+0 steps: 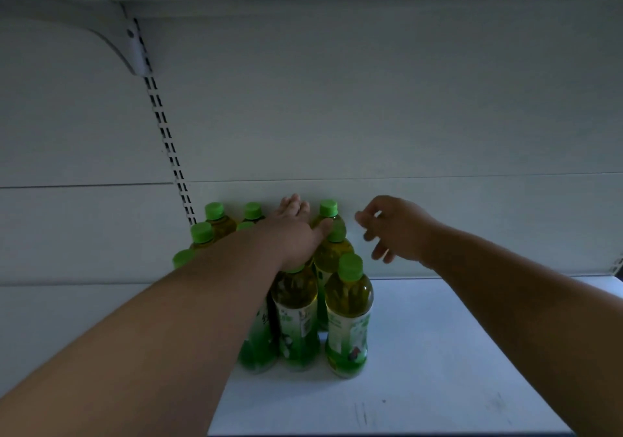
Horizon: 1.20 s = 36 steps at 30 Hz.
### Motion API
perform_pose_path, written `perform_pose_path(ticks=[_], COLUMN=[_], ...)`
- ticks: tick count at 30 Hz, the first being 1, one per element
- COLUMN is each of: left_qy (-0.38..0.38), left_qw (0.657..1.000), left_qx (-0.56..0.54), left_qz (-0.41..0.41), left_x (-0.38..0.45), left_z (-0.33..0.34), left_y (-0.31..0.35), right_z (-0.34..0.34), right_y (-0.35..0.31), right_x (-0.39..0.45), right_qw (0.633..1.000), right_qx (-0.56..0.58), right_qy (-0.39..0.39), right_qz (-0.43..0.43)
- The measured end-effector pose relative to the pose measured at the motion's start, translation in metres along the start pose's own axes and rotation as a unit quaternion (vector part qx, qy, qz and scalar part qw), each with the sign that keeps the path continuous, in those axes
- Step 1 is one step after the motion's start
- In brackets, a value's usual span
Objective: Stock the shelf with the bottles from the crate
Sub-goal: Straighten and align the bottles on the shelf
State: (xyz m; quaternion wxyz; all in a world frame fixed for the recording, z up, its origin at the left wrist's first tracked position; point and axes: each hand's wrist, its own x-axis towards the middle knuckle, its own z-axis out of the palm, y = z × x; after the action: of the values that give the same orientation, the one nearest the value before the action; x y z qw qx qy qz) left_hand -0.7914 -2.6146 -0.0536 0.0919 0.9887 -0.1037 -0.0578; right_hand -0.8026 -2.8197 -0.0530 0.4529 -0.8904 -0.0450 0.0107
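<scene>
Several green-capped bottles of yellow-green tea stand in rows on the white shelf, reaching back to the rear wall. My left hand stretches over the rows with straight fingers, its thumb touching the neck of a rear bottle. What lies under its palm is hidden. My right hand hovers in the air to the right of that rear bottle, fingers loosely curled and holding nothing. The crate is out of view.
The shelf's right half is bare white surface up to its front edge. A slotted upright and a bracket carry another shelf overhead. The light is dim.
</scene>
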Motion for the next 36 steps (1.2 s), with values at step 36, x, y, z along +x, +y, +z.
perform_pose_path(ticks=[36], left_qy=[0.037], left_qw=[0.998], left_qx=[-0.059], left_qz=[0.012], left_x=[-0.019], left_z=[-0.015], left_y=[-0.004], right_z=[0.021], right_y=[0.002], right_x=[-0.051], right_qw=[0.986], right_qx=[-0.139], right_qy=[0.005], right_qz=[-0.096])
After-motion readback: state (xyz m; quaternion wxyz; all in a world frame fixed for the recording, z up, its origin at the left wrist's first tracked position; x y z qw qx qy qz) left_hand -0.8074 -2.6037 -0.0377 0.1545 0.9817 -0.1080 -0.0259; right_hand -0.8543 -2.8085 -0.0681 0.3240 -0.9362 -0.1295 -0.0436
